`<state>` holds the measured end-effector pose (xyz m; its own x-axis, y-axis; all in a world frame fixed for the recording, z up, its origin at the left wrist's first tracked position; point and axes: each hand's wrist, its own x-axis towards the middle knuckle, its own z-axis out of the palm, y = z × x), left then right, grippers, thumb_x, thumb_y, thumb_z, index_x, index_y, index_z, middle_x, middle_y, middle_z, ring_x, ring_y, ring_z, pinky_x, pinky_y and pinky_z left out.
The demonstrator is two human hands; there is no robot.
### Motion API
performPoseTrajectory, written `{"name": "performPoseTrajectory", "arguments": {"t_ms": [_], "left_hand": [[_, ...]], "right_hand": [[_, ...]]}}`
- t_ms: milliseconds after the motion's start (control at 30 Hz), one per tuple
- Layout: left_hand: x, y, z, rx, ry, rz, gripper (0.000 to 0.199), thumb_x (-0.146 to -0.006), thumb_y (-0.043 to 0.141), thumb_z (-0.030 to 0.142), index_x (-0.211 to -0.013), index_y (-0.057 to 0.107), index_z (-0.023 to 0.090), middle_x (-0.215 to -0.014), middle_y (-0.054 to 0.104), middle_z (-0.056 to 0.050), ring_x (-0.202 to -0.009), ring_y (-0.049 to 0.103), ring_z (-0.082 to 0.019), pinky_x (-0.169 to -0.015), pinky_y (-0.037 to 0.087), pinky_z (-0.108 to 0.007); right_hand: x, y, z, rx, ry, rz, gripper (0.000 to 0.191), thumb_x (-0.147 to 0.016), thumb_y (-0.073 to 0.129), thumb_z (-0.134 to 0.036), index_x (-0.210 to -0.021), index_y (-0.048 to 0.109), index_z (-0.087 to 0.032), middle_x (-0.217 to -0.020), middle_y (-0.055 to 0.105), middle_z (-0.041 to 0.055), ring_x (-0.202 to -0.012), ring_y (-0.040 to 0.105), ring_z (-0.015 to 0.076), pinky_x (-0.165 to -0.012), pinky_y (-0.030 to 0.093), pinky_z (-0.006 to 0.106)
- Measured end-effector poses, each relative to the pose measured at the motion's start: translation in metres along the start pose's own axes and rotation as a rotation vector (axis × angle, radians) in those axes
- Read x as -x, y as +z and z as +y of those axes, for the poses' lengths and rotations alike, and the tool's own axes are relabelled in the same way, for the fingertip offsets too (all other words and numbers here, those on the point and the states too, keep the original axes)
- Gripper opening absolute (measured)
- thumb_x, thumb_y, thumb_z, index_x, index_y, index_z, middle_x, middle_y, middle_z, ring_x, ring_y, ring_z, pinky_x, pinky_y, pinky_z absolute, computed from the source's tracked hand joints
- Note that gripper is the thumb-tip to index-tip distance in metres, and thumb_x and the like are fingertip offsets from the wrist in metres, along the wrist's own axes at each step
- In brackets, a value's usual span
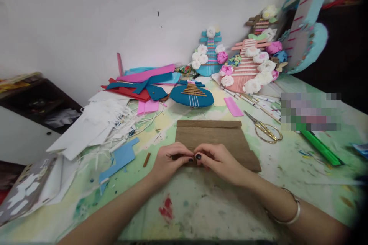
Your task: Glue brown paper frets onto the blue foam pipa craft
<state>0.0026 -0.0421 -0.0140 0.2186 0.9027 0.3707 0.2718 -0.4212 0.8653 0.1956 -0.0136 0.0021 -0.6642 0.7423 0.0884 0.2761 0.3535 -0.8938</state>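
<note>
A brown sheet (212, 136) lies on the table in front of me, with a folded or rolled strip along its far edge. Over its near edge, my left hand (174, 160) and my right hand (220, 162) meet with their fingertips close together. Both hands are pinched, thumbs against fingers. What they hold there is too small and hidden to name, though it sits at the sheet's near edge. A short brown roll (147, 159) lies left of my left hand. Gold-handled scissors (266, 129) rest right of the sheet.
Beyond the sheet stands a dark blue instrument-shaped craft (192, 95). Decorated crafts with paper flowers (211, 59) lean by the wall. White strings and boards (97, 118), blue scraps (123, 157) and coloured sheets (129, 88) lie left. A green cutter (322, 145) lies right.
</note>
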Motion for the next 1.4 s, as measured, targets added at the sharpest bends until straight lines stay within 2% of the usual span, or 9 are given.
{"name": "performPoseTrajectory", "arguments": {"t_ms": [233, 367, 467, 567, 800, 967, 1100, 1200, 1400], "left_hand": [[0.013, 0.006, 0.003, -0.172, 0.194, 0.040, 0.009, -0.077, 0.064, 0.011, -0.072, 0.070, 0.016, -0.063, 0.064, -0.003, -0.059, 0.051, -0.011, -0.055, 0.041, -0.023], [0.018, 0.005, 0.005, -0.254, 0.207, 0.044, 0.006, -0.073, 0.068, 0.014, -0.075, 0.074, 0.017, -0.061, 0.053, 0.000, -0.055, 0.045, -0.009, -0.049, 0.035, -0.021], [0.018, 0.004, 0.005, -0.228, 0.163, 0.027, 0.013, -0.071, 0.072, 0.018, -0.083, 0.075, 0.018, -0.060, 0.045, 0.002, -0.052, 0.041, -0.008, -0.047, 0.031, -0.021], [0.017, 0.002, 0.003, -0.131, 0.081, 0.003, 0.014, -0.072, 0.072, 0.021, -0.086, 0.075, 0.018, -0.058, 0.047, 0.002, -0.052, 0.041, -0.008, -0.049, 0.032, -0.022], [0.017, 0.000, -0.004, 0.047, -0.137, 0.090, 0.017, -0.071, 0.074, 0.030, -0.082, 0.073, 0.017, -0.060, 0.051, 0.002, -0.055, 0.042, -0.008, -0.051, 0.031, -0.022], [0.017, 0.001, -0.003, 0.088, -0.178, 0.055, 0.018, -0.069, 0.074, 0.029, -0.080, 0.072, 0.015, -0.058, 0.047, 0.004, -0.054, 0.040, -0.007, -0.051, 0.029, -0.022], [0.016, 0.002, 0.000, 0.033, -0.172, -0.010, 0.014, -0.068, 0.074, 0.023, -0.079, 0.072, 0.015, -0.057, 0.045, 0.004, -0.053, 0.038, -0.007, -0.051, 0.029, -0.022], [0.015, -0.001, 0.000, 0.009, -0.191, -0.071, 0.019, -0.067, 0.075, 0.023, -0.084, 0.072, 0.015, -0.056, 0.043, 0.005, -0.053, 0.038, -0.007, -0.051, 0.030, -0.021], [0.012, -0.007, -0.003, -0.052, -0.147, -0.145, 0.025, -0.066, 0.077, 0.023, -0.089, 0.071, 0.016, -0.061, 0.046, 0.005, -0.055, 0.042, -0.008, -0.052, 0.033, -0.021]], "right_hand": [[-0.004, 0.027, 0.006, -0.447, 0.218, 0.003, 0.030, -0.074, 0.066, -0.042, -0.072, 0.063, -0.012, -0.058, 0.062, 0.0013, -0.044, 0.057, 0.0108, -0.041, 0.040, 0.020], [-0.002, 0.027, 0.008, -0.605, 0.302, -0.081, 0.039, -0.060, 0.076, -0.048, -0.067, 0.061, -0.012, -0.057, 0.065, 0.0033, -0.047, 0.062, 0.0134, -0.047, 0.049, 0.023], [0.000, 0.024, 0.010, -0.636, 0.285, -0.073, 0.042, -0.058, 0.078, -0.049, -0.064, 0.058, -0.013, -0.056, 0.065, 0.0036, -0.047, 0.062, 0.0136, -0.046, 0.049, 0.023], [0.000, 0.022, 0.011, -0.612, 0.210, -0.045, 0.040, -0.062, 0.075, -0.048, -0.065, 0.057, -0.013, -0.055, 0.064, 0.0018, -0.044, 0.060, 0.0112, -0.043, 0.046, 0.021], [0.001, 0.027, 0.008, -0.436, 0.082, 0.060, 0.030, -0.076, 0.064, -0.043, -0.072, 0.060, -0.014, -0.061, 0.063, 0.0020, -0.050, 0.060, 0.0118, -0.050, 0.048, 0.024], [0.008, 0.026, 0.003, -0.024, -0.043, 0.055, 0.020, -0.086, 0.053, -0.029, -0.071, 0.057, -0.016, -0.052, 0.059, -0.0004, -0.047, 0.055, 0.0104, -0.051, 0.042, 0.021], [0.010, 0.017, 0.000, 0.342, -0.263, -0.029, 0.018, -0.085, 0.047, -0.016, -0.069, 0.055, -0.015, -0.060, 0.059, 0.0010, -0.054, 0.050, 0.0097, -0.055, 0.034, 0.021], [0.010, 0.014, -0.001, 0.330, -0.283, -0.099, 0.017, -0.084, 0.048, -0.014, -0.068, 0.055, -0.015, -0.058, 0.053, -0.0020, -0.052, 0.044, 0.0075, -0.053, 0.030, 0.020], [0.008, 0.024, 0.005, 0.039, -0.083, -0.126, 0.014, -0.074, 0.050, -0.011, -0.060, 0.050, -0.016, -0.053, 0.045, -0.0054, -0.050, 0.036, 0.0058, -0.049, 0.029, 0.018]]}}
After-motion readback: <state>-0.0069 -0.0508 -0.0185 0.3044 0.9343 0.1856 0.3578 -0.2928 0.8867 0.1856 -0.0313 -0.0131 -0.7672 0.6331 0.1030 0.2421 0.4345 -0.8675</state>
